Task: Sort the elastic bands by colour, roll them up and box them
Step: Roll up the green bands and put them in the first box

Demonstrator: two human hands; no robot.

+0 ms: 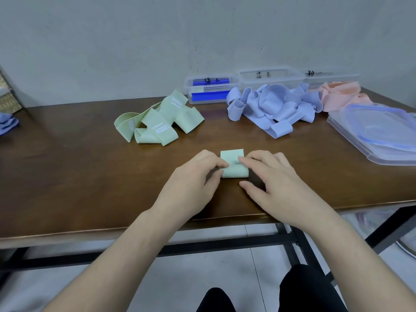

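Note:
A folded pale green elastic band lies on the brown table near the front middle. My left hand pinches its left edge with thumb and fingers. My right hand presses fingertips on its upper right part, thumb resting on the table. Behind lie a pile of green bands, a pile of lilac-blue bands and a pile of pink bands. Three clear boxes stand at the wall: the left box, the middle box, the right box.
Clear plastic lids with blue seals are stacked at the table's right edge. A blue cloth lies at the far left beside a woven thing. The table's front edge runs just below my wrists; my knees show beneath.

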